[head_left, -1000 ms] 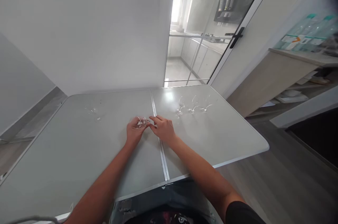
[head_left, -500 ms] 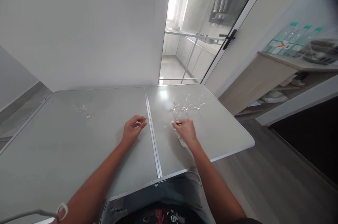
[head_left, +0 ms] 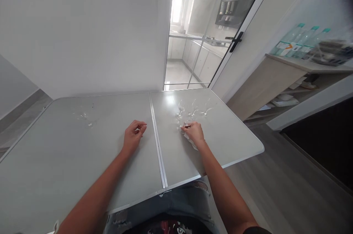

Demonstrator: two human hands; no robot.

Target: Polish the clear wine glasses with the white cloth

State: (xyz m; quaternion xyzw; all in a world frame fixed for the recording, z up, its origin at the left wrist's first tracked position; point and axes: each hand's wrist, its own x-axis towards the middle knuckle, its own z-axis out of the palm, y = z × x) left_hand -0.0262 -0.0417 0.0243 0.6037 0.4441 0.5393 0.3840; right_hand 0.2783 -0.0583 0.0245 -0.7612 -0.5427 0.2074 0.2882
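My right hand (head_left: 195, 133) is closed in a pinch on a small clear glass (head_left: 184, 127), low over the grey table (head_left: 82, 160) and just in front of a row of three small stemmed glasses (head_left: 193, 111). A bit of white cloth (head_left: 192, 143) shows under that hand. My left hand (head_left: 132, 136) rests on the table left of the centre seam (head_left: 157, 149). Its fingers are curled in and nothing is in them.
Some small clear glass pieces (head_left: 82, 116) lie at the far left of the table. A glass door with a black handle (head_left: 235, 41) stands behind it. A wooden shelf with water bottles (head_left: 298, 39) is at the right. The table's right edge drops to a wood floor.
Both hands were together on the glass at the seam. My right hand has carried it right to the row of glasses. My left hand let go and stayed near the seam.
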